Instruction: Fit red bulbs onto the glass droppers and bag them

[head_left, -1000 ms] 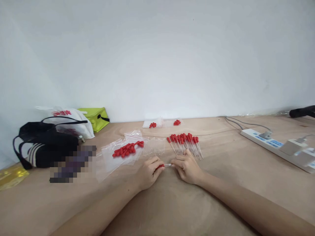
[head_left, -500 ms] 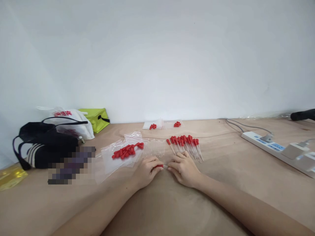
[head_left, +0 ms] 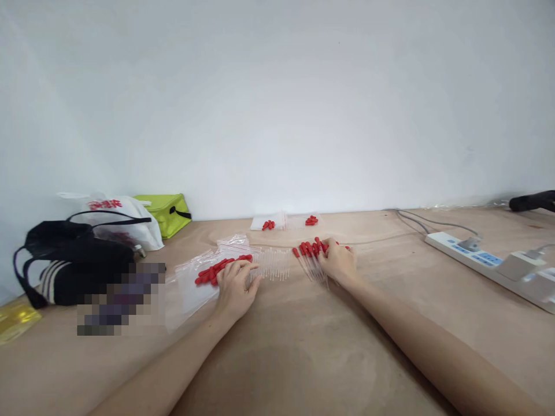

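Observation:
My left hand (head_left: 236,287) is open, fingers apart, at the right end of a pile of loose red rubber bulbs (head_left: 212,272) lying on clear plastic bags (head_left: 191,292). Beside its fingertips is a row of thin clear tubes (head_left: 271,263). My right hand (head_left: 340,261) reaches over the group of red-capped droppers (head_left: 309,249), its fingers bent down among the red bulbs. It covers part of that group, and whether its fingertips hold a dropper is hidden.
Two small bags with red bulbs (head_left: 269,225) lie near the wall. At left are a black bag (head_left: 91,268), a white plastic bag (head_left: 143,222) and a green box bag (head_left: 167,214). A white power strip (head_left: 489,263) with cables lies at right.
The hands have parted from the middle, where they held a red bulb and a clear tube end to end. My left hand moved left to the loose bulbs, my right up to the droppers.

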`<control>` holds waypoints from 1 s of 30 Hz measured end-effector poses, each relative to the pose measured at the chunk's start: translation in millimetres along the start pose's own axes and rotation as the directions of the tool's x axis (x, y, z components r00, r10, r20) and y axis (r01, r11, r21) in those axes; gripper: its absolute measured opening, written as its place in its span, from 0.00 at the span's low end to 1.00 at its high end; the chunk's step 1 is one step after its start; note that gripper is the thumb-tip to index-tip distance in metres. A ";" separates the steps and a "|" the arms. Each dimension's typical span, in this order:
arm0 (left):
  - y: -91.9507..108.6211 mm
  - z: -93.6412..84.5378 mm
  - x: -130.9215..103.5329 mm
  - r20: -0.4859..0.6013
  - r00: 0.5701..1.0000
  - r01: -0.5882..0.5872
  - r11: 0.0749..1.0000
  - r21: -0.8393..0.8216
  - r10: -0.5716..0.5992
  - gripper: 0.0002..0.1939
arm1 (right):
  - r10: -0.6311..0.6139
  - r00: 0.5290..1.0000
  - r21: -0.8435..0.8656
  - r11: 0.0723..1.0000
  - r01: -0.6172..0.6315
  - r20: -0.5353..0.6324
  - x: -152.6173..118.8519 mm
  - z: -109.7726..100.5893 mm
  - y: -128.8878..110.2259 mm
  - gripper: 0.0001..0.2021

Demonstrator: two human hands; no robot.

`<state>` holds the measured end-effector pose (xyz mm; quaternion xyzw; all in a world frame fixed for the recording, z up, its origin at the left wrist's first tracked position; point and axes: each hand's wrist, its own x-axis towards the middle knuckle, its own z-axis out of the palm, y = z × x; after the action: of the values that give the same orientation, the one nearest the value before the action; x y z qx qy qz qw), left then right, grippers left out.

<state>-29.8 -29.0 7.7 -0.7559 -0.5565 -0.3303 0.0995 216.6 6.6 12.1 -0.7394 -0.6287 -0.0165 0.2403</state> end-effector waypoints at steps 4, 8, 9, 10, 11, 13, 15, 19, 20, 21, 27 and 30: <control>1.4 -1.9 0.8 -0.033 0.995 0.091 0.993 0.070 -0.089 0.11 | -0.058 0.998 -0.065 0.996 0.057 -0.017 -2.4 1.9 -0.5 0.12; -4.6 -4.9 7.0 -0.062 0.981 0.194 0.966 0.171 -0.186 0.11 | -0.205 0.976 -0.025 0.979 0.204 -0.071 -10.0 -2.9 -10.3 0.11; -7.3 -5.5 8.8 -0.061 0.979 0.204 0.960 0.193 -0.196 0.11 | -0.239 0.969 -0.017 0.971 0.238 -0.064 -11.7 -3.4 -14.4 0.11; -10.3 -5.9 10.4 -0.058 0.979 0.205 0.956 0.212 -0.197 0.11 | -0.263 0.963 -0.011 0.965 0.263 -0.050 -13.2 -3.3 -19.0 0.11; -13.5 -6.0 11.9 -0.056 0.980 0.197 0.953 0.230 -0.189 0.11 | -0.277 0.960 -0.005 0.961 0.277 -0.033 -14.3 -2.5 -23.8 0.12; -19.8 -5.4 14.0 -0.048 0.989 0.147 0.952 0.268 -0.139 0.10 | -0.289 0.957 0.007 0.957 0.289 -0.003 -15.4 0.8 -34.3 0.12; -25.0 -3.9 15.4 -0.019 0.998 0.066 0.953 0.295 -0.063 0.11 | -0.291 0.956 0.002 0.957 0.291 0.029 -15.2 5.2 -45.5 0.11; -29.8 -0.7 17.3 0.074 0.997 -0.043 0.958 0.284 0.023 0.12 | -0.209 0.968 -0.068 0.973 0.219 0.137 -11.4 11.9 -67.3 0.12; -29.8 -0.3 17.7 0.089 0.996 -0.047 0.958 0.282 0.022 0.11 | -0.179 0.970 -0.081 0.978 0.195 0.164 -10.0 12.6 -71.9 0.12; -29.6 -0.1 17.9 0.103 0.995 -0.046 0.958 0.284 0.017 0.11 | -0.154 0.970 -0.088 0.981 0.173 0.191 -8.5 12.8 -75.8 0.13; -27.0 0.4 18.4 0.185 0.983 -0.065 0.953 0.297 0.009 0.10 | -0.058 0.946 -0.098 0.991 0.094 0.319 -1.4 11.2 -84.5 0.13; -26.4 1.4 18.6 0.189 0.982 -0.067 0.943 0.327 0.004 0.11 | -0.057 0.939 -0.075 0.993 0.088 0.340 -0.4 11.4 -83.3 0.13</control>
<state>-50.1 -4.3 12.2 -0.7657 -0.5972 -0.1583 0.1789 135.2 18.3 29.8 -0.7176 -0.6860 0.0734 0.0952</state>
